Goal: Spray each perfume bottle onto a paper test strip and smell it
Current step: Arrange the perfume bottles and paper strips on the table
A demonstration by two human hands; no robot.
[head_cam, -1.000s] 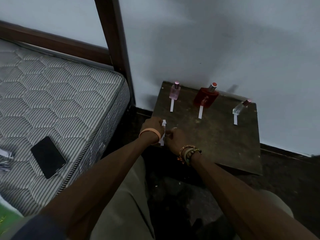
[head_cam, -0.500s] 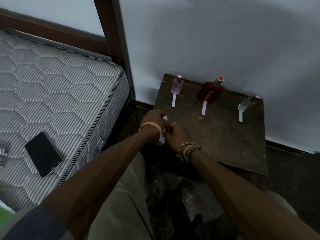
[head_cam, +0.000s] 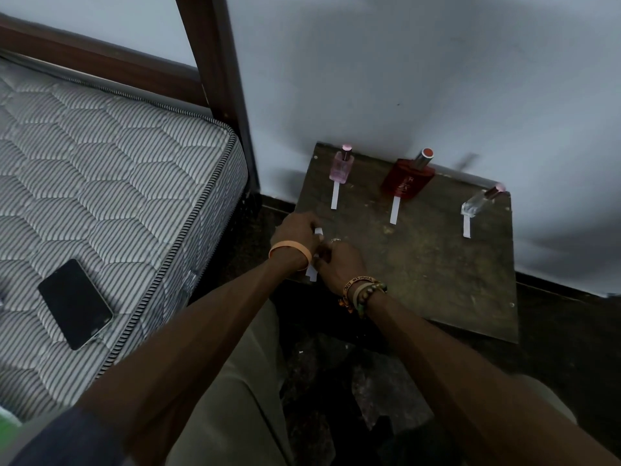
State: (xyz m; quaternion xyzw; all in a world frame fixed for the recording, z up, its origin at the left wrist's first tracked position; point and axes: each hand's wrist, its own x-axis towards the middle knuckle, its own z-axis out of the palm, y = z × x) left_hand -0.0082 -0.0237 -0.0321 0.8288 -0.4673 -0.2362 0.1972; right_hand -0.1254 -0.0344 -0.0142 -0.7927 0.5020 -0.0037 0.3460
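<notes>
Barely shifted since earlier, both hands, left hand (head_cam: 295,235) and right hand (head_cam: 339,264), fingers clamped on a paper strip (head_cam: 312,270), readying it; next, reaching for the pink perfume bottle (head_cam: 342,165).

A worn dark wooden board (head_cam: 437,270) carries a pink glass bottle (head_cam: 342,166), a red bottle (head_cam: 407,181) and a clear bottle (head_cam: 477,205) along its far edge, a white paper strip (head_cam: 335,195) just before each.

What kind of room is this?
Most likely a bedroom: a quilted mattress in a wooden bed frame, with a small bedside table against the wall holding perfume bottles.
</notes>
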